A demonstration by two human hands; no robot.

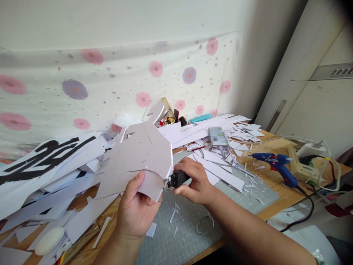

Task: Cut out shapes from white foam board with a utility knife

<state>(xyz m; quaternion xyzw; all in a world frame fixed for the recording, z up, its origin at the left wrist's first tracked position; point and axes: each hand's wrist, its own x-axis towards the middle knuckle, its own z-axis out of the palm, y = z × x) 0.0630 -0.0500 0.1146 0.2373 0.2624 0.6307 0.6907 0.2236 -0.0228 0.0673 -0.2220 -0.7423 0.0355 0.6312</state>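
Note:
My left hand (139,206) grips the lower edge of a white foam board piece (132,151), thumb on top and fingers underneath. The board is held tilted above the mat, with angled corners, a curved cut line and short dark marks on its face. My right hand (194,180) is closed around a small black hand tool (179,179). The tool's metal end meets the board's right edge, with white shreds around it; its exact kind is not plain. Beneath both hands lies a grey-green cutting mat (190,235) strewn with thin offcuts.
A blue glue gun (278,165) lies at right beside a power strip (306,165) with cables. White board strips (217,169) and scraps cover the back. At left are a stack of boards, a banner with black lettering (49,154) and a white oval object (49,241). A floral sheet (118,84) hangs behind.

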